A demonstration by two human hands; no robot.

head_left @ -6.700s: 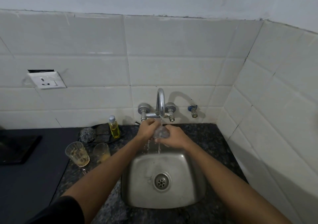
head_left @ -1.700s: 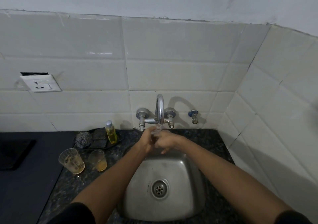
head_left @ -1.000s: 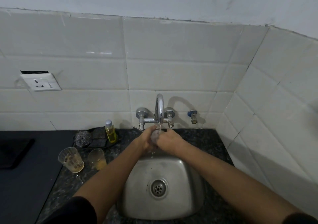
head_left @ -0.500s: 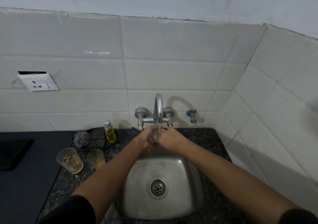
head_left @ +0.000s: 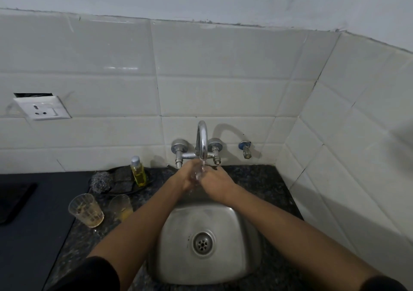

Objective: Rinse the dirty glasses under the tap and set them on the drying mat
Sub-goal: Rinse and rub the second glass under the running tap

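Both hands meet directly beneath the spout of the curved chrome tap (head_left: 201, 140), and the small clear drinking glass (head_left: 198, 175) sits squeezed between them, so the falling water lands on it and runs off into the square stainless-steel sink (head_left: 243, 241) below. The left hand (head_left: 186, 176) curls its fingers round the near-left side of the glass; the right hand (head_left: 215, 182) cups it from the other side, fingers wrapped close. How the glass is tilted I cannot tell, as the hands hide most of it. Holding it low and over the basin keeps the splash off the bench (head_left: 263, 179), which looks like the reason for the pose.

Well out to the left of the left hand, beyond its forearm, two more glasses wait on the dark speckled bench. The ribbed clear tumbler (head_left: 86, 210) stands upright with a shallow amber residue at its bottom and streaks on its wall. Just beside it, nearer the hands, a smoother clear tumbler (head_left: 120, 207) holds a little yellow-orange liquid. Behind them, further from the person, a small bottle of yellow dish soap (head_left: 138, 172) stands by a steel-wool scrubber (head_left: 101, 180) and a dark sponge on a black tray.

A flat dark grey surface (head_left: 33, 235) lies further left again; it may be the drying mat, and nothing stands on it.
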